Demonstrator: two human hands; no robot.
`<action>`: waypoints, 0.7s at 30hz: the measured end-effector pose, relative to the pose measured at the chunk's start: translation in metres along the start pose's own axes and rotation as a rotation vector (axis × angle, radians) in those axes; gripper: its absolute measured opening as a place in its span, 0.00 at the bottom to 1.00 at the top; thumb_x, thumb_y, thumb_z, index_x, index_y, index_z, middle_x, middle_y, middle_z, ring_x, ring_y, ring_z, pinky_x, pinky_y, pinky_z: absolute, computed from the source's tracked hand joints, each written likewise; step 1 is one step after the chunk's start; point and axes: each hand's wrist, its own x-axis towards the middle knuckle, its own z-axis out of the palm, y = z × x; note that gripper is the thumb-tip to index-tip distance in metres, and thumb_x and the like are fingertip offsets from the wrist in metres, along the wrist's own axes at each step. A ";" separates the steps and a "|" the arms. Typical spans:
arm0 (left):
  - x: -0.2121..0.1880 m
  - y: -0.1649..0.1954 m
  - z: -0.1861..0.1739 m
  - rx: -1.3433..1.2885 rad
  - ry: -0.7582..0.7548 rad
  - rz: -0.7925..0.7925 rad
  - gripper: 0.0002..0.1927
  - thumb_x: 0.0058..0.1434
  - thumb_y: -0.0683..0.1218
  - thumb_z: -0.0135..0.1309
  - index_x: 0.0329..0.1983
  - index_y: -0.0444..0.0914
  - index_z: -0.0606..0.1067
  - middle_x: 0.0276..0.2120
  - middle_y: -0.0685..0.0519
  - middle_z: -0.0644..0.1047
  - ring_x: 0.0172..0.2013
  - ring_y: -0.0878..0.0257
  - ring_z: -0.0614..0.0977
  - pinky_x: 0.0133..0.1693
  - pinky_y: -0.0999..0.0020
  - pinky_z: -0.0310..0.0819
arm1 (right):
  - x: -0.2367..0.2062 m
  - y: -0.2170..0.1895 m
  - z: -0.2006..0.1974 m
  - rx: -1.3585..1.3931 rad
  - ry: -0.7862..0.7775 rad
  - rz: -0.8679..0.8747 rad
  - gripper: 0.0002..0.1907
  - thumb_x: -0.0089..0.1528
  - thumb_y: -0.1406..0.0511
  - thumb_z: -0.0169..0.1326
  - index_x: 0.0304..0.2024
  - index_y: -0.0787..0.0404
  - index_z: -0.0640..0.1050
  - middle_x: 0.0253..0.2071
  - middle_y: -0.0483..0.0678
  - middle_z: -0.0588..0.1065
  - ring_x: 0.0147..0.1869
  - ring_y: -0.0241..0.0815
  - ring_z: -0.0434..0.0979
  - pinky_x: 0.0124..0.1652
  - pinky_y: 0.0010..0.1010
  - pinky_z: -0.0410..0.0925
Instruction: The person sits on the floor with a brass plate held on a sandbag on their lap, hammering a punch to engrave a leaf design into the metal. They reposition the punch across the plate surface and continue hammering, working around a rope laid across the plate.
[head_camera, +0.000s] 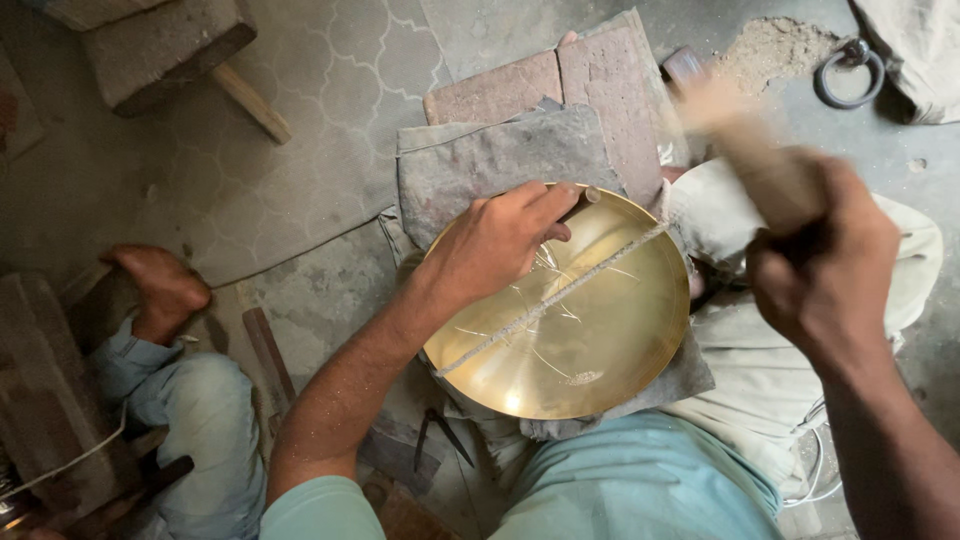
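A shallow brass bowl (580, 320) is seen from above, resting tilted on a grey cloth (500, 165) spread over the lap of a seated person in a pale blue-green shirt (640, 490). The left hand (500, 240) is laid over the bowl's upper rim, its fingers (545, 200) clenched around a short rod-like tool (585, 200) whose tip is pressed against the inner wall near the rim. The polished inside of the bowl is marked by fine scratched lines, and a long rough streak (550, 300) is seen running across it from the lower left rim to the upper right; whether that streak is a rod lying in the bowl or a mark on the metal cannot be told. The right hand (825, 260) is raised to the right of the bowl, well apart from it, its fingers wrapped tightly around the handle of a wooden mallet (740, 140), which is blurred by motion. Two reddish bricks (560, 85) are shown lying on the patterned stone floor (330, 120) just beyond the cloth, and a heap of sandy powder (775, 45) and a metal ring (850, 75) are seen at the upper right. A bare foot (160, 290) and a leg in light blue trousers (200, 420) are seen at the left. A pair of dark pincers (440, 435) is lying on the floor below the bowl.
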 end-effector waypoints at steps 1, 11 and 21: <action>0.000 0.001 0.000 0.002 0.003 -0.007 0.19 0.62 0.40 0.61 0.55 0.41 0.72 0.38 0.46 0.78 0.40 0.44 0.83 0.35 0.50 0.77 | 0.000 -0.001 -0.001 0.232 0.000 0.132 0.26 0.52 0.73 0.55 0.54 0.62 0.69 0.45 0.55 0.76 0.49 0.58 0.78 0.48 0.42 0.72; -0.002 -0.002 0.002 -0.036 0.039 0.007 0.21 0.61 0.38 0.60 0.57 0.41 0.71 0.40 0.47 0.79 0.42 0.44 0.84 0.37 0.52 0.78 | 0.001 -0.008 0.002 0.578 -0.043 0.321 0.27 0.53 0.72 0.56 0.54 0.60 0.65 0.45 0.50 0.76 0.48 0.48 0.79 0.47 0.38 0.73; -0.002 -0.003 0.001 -0.025 0.018 -0.010 0.20 0.61 0.37 0.59 0.56 0.41 0.70 0.39 0.46 0.78 0.41 0.41 0.83 0.36 0.49 0.77 | 0.005 -0.008 -0.002 0.102 -0.060 0.192 0.25 0.53 0.75 0.56 0.53 0.62 0.70 0.41 0.51 0.77 0.45 0.40 0.77 0.46 0.41 0.71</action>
